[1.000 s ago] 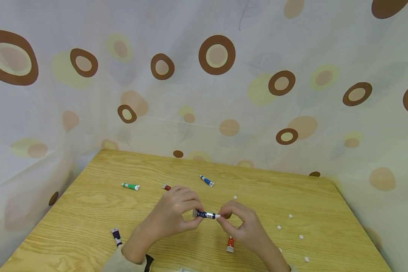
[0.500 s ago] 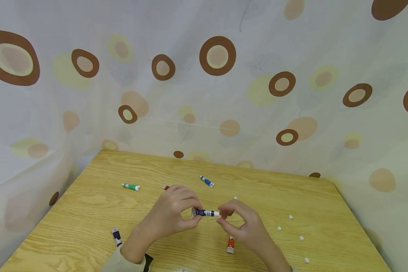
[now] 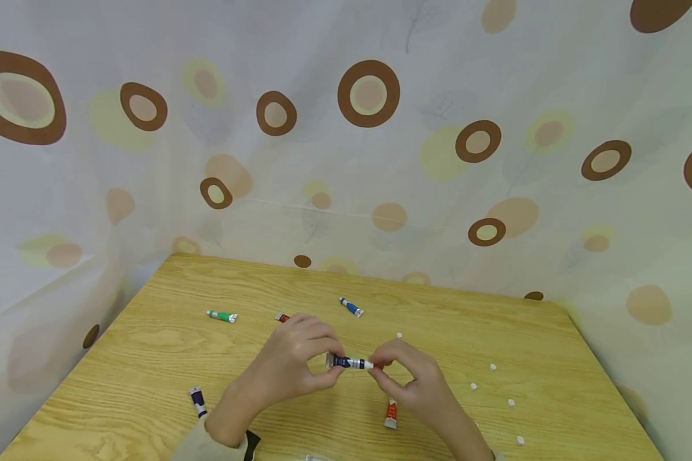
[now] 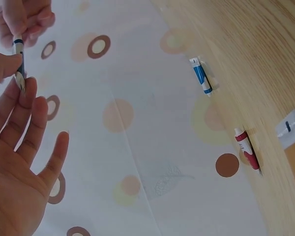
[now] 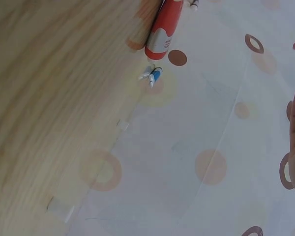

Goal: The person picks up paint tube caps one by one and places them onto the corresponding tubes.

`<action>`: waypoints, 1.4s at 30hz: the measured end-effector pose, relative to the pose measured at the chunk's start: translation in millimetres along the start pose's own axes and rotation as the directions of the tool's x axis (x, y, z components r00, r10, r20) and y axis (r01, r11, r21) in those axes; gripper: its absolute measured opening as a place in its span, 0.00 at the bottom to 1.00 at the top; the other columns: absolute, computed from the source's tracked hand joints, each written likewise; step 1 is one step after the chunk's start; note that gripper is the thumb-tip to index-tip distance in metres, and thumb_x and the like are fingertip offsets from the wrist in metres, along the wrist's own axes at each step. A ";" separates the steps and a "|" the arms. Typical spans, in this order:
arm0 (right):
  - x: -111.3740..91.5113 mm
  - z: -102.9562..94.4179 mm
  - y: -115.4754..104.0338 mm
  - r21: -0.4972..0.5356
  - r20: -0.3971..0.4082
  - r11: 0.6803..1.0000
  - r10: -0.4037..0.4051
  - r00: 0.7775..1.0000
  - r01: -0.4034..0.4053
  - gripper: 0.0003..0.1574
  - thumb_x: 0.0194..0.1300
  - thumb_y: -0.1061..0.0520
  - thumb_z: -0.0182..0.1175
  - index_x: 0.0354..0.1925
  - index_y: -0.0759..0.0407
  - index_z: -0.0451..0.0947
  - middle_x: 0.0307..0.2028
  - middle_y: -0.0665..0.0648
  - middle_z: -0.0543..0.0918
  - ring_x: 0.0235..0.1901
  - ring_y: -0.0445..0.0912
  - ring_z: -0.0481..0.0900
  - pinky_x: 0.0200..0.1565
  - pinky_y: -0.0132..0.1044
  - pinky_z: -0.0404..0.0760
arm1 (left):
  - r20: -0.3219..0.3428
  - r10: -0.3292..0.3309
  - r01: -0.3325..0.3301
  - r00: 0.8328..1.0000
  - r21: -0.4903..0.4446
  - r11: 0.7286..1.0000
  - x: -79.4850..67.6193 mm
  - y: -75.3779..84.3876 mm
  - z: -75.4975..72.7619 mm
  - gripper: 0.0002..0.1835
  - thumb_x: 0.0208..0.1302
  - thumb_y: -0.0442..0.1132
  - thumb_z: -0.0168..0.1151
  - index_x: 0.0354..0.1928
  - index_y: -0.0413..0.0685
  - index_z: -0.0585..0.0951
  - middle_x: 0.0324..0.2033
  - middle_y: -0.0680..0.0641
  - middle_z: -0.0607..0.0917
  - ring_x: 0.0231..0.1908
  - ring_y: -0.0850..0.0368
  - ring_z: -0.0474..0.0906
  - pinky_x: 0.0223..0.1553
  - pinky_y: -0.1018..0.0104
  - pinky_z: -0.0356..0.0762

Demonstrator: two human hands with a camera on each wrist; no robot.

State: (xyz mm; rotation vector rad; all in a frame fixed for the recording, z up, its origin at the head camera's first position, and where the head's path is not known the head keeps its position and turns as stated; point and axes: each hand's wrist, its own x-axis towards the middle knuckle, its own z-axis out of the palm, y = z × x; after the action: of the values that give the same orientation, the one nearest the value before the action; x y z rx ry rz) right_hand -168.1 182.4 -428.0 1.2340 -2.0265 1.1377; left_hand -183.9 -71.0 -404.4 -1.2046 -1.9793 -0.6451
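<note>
We see the left hand (image 3: pixel 294 360) pinch a dark tube (image 3: pixel 350 363), grip narrow. The right hand (image 3: pixel 413 379) pinches its white cap (image 3: pixel 369 365).

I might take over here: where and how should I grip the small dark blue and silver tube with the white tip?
Probably pinch the tube by its silver section from above: it lies exposed, the left hand holding near the flattened tail and the right hand pinching the white tip.

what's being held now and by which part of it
A dark blue paint tube: the left hand pinches it near its flat crimped end, and the right hand pinches the white cap at the other end.
</note>
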 end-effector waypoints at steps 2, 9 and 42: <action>0.1 -0.3 -0.7 0.000 0.003 1.000 0.007 1.000 -0.007 0.19 0.57 0.74 0.71 0.44 0.58 0.81 0.37 0.53 0.85 0.34 0.41 0.82 0.42 0.25 0.83 | -0.005 0.009 -0.009 1.000 0.005 1.000 0.1 0.2 0.3 0.11 0.47 0.39 0.80 0.31 0.56 0.86 0.30 0.61 0.85 0.35 0.65 0.81 0.48 0.65 0.82; 0.8 -0.3 -2.0 0.008 0.014 0.999 0.045 0.999 -0.045 0.17 0.59 0.72 0.70 0.42 0.55 0.81 0.36 0.51 0.84 0.35 0.39 0.80 0.42 0.25 0.82 | -0.011 0.027 -0.027 1.000 0.018 0.999 0.5 1.0 1.4 0.11 0.46 0.39 0.81 0.30 0.56 0.86 0.30 0.61 0.85 0.35 0.64 0.81 0.48 0.65 0.82; 1.7 -0.7 -0.2 -0.015 -0.012 0.999 -0.037 0.999 0.037 0.08 0.68 0.63 0.68 0.45 0.60 0.81 0.38 0.54 0.85 0.35 0.40 0.82 0.44 0.23 0.82 | 0.016 -0.021 0.022 1.000 -0.033 0.999 -0.1 1.0 0.3 0.10 0.48 0.39 0.80 0.31 0.56 0.86 0.30 0.61 0.85 0.34 0.66 0.80 0.48 0.65 0.82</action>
State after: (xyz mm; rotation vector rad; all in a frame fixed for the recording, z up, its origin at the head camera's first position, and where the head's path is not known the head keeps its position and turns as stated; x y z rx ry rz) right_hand -168.7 182.1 -426.3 1.2490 -1.9914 1.1079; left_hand -183.0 -70.4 -404.6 -1.2131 -2.0041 -0.6833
